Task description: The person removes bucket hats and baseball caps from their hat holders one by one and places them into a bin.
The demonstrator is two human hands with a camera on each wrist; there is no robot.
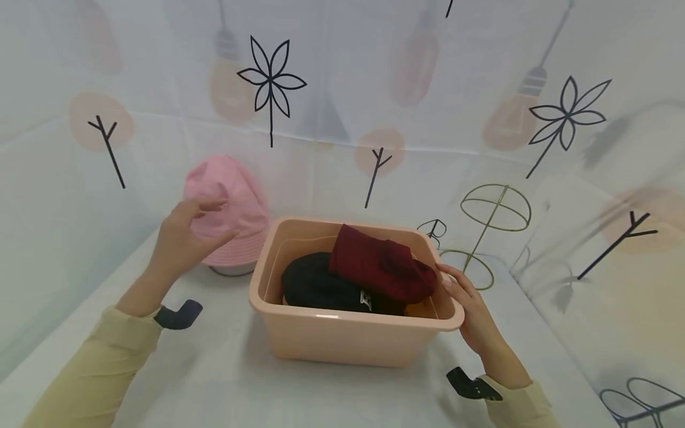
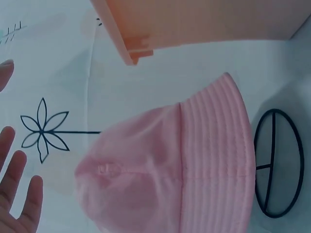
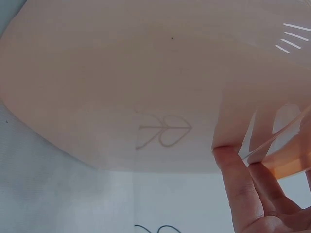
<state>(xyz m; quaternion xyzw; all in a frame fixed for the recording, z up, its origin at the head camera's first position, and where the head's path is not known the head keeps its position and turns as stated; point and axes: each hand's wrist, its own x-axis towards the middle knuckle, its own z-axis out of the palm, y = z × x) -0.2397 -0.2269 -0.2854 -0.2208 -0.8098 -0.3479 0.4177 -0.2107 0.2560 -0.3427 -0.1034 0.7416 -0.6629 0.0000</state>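
Note:
A pink bucket hat point(image 2: 141, 179) sits on a wire stand point(image 2: 302, 162) at the back left. My left hand point(image 1: 189, 238) is in front of it with fingers spread and nothing between them; whether it touches the hat cannot be told. To the right stands a peach plastic bin point(image 1: 342, 336), holding a dark red folded cloth item point(image 1: 382, 261) and a black cap point(image 1: 316, 282) with a small white mark. At the bin's right end my right hand point(image 1: 473, 315) grips the rim, and some fingers point(image 3: 238, 189) press the outer wall. Its thumb is not clearly visible.
A bare gold wire hat stand point(image 1: 487, 226) rises behind the bin's right end. Patterned white cloth point(image 1: 332, 119) hangs at the back, over the white table point(image 1: 230, 368). Dark bands point(image 1: 179, 315) show at both wrists.

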